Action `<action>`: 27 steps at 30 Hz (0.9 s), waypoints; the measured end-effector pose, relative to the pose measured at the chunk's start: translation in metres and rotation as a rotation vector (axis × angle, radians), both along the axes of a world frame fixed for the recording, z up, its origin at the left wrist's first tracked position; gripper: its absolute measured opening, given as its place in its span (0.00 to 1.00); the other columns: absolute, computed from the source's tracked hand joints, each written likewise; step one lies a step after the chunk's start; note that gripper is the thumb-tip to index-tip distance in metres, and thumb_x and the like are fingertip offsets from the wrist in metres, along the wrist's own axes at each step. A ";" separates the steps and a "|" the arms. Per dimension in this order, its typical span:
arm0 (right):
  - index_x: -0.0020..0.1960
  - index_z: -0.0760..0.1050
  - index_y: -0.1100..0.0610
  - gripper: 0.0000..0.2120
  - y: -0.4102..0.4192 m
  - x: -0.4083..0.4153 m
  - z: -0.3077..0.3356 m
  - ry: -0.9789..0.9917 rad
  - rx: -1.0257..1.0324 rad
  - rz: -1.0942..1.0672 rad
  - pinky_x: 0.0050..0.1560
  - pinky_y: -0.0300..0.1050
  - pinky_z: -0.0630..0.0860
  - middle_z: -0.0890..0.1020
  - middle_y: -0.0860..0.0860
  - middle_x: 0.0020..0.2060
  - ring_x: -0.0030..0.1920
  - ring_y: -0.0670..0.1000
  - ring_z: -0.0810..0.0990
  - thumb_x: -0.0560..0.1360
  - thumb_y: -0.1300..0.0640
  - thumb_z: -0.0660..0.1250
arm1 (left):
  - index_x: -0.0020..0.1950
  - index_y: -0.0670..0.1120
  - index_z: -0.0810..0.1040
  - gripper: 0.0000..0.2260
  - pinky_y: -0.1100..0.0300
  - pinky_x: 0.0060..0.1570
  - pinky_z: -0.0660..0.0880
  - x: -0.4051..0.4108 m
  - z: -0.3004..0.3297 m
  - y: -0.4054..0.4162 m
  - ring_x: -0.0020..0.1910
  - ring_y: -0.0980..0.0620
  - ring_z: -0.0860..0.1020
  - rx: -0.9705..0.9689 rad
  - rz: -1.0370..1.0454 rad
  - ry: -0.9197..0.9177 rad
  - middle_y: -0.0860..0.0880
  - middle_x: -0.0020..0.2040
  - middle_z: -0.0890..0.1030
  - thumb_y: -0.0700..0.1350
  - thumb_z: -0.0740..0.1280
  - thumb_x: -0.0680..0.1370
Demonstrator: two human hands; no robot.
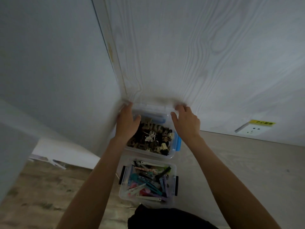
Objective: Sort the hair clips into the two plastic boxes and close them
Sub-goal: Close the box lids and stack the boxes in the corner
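A: Any writing to read?

B: Only a yellow label above the wall socket at the right; its dark characters are too blurred to make out. Nothing legible on the boxes.

A: Where are the hands?

B: Both arms reach forward to the far box, the clear one with blue latches that stands against the wood-grain wall panel. The left hand lies over the box's far left corner, fingers fairly straight and pointing toward the wall, thumb out over the box. The right hand is at the far right corner, fingers bent over the edge of a clear lid that stands at the back of the box, thumb on the near side.

A: Is the left hand holding the lid too?

B: I cannot tell; its fingertips are smeared by motion blur where they meet the plastic.

A: And the clips?

B: Brown, black and beige claw clips fill the far box. Just in front, the near box, clear with black latches, holds long flat clips in teal, pink, purple, white and black, and has no lid on it. Both stand on the pale surface.

A: Anything cut off?

B: A dark cloth shape at the bottom edge covers the near box's front rim.
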State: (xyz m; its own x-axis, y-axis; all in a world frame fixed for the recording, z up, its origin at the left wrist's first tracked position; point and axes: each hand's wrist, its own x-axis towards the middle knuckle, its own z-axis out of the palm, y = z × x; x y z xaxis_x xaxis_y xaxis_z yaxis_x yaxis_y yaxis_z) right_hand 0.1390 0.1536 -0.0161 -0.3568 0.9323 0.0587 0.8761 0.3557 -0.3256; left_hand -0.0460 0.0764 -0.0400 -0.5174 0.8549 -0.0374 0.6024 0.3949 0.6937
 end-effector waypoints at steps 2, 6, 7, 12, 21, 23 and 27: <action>0.62 0.71 0.57 0.16 0.002 0.002 -0.003 0.090 -0.043 0.001 0.47 0.47 0.71 0.75 0.58 0.58 0.50 0.59 0.78 0.79 0.49 0.57 | 0.74 0.43 0.59 0.27 0.53 0.68 0.63 -0.002 -0.004 0.005 0.70 0.44 0.65 -0.028 0.018 -0.095 0.42 0.72 0.65 0.46 0.64 0.77; 0.62 0.72 0.57 0.16 0.001 0.014 0.001 0.341 -0.071 0.006 0.51 0.46 0.74 0.74 0.56 0.59 0.51 0.54 0.78 0.77 0.52 0.62 | 0.73 0.48 0.61 0.26 0.52 0.67 0.66 0.006 0.009 -0.004 0.69 0.49 0.67 0.112 0.085 -0.224 0.46 0.71 0.67 0.48 0.65 0.77; 0.63 0.72 0.57 0.17 -0.003 0.017 0.006 0.411 -0.054 -0.009 0.50 0.43 0.75 0.74 0.54 0.58 0.50 0.51 0.77 0.77 0.52 0.63 | 0.72 0.49 0.62 0.25 0.53 0.67 0.67 0.009 0.015 -0.006 0.68 0.51 0.68 0.163 0.091 -0.241 0.47 0.70 0.69 0.48 0.65 0.77; 0.58 0.77 0.57 0.12 -0.035 0.038 0.027 0.737 -0.086 -0.118 0.43 0.24 0.72 0.71 0.50 0.55 0.44 0.40 0.75 0.77 0.54 0.63 | 0.65 0.48 0.69 0.16 0.62 0.59 0.70 0.023 0.038 -0.033 0.61 0.56 0.72 0.343 0.154 -0.310 0.50 0.62 0.73 0.48 0.63 0.78; 0.46 0.77 0.59 0.07 -0.086 0.046 -0.022 0.559 -0.330 -0.059 0.40 0.21 0.68 0.70 0.56 0.56 0.40 0.41 0.72 0.70 0.59 0.72 | 0.61 0.41 0.73 0.15 0.49 0.52 0.71 0.028 -0.011 -0.078 0.56 0.40 0.73 0.031 0.072 0.246 0.39 0.57 0.75 0.43 0.65 0.76; 0.54 0.75 0.58 0.14 -0.088 0.046 -0.031 0.494 -0.354 -0.038 0.42 0.32 0.72 0.69 0.56 0.58 0.43 0.48 0.75 0.70 0.56 0.72 | 0.64 0.43 0.72 0.16 0.48 0.53 0.72 0.030 -0.016 -0.082 0.59 0.40 0.72 -0.037 0.037 0.256 0.40 0.61 0.73 0.43 0.63 0.77; 0.65 0.69 0.56 0.23 -0.084 0.045 -0.037 0.392 -0.373 -0.051 0.47 0.47 0.73 0.73 0.57 0.58 0.50 0.55 0.78 0.73 0.51 0.68 | 0.71 0.44 0.64 0.22 0.48 0.62 0.68 0.032 -0.020 -0.080 0.69 0.42 0.65 -0.095 0.067 0.174 0.42 0.72 0.63 0.43 0.61 0.78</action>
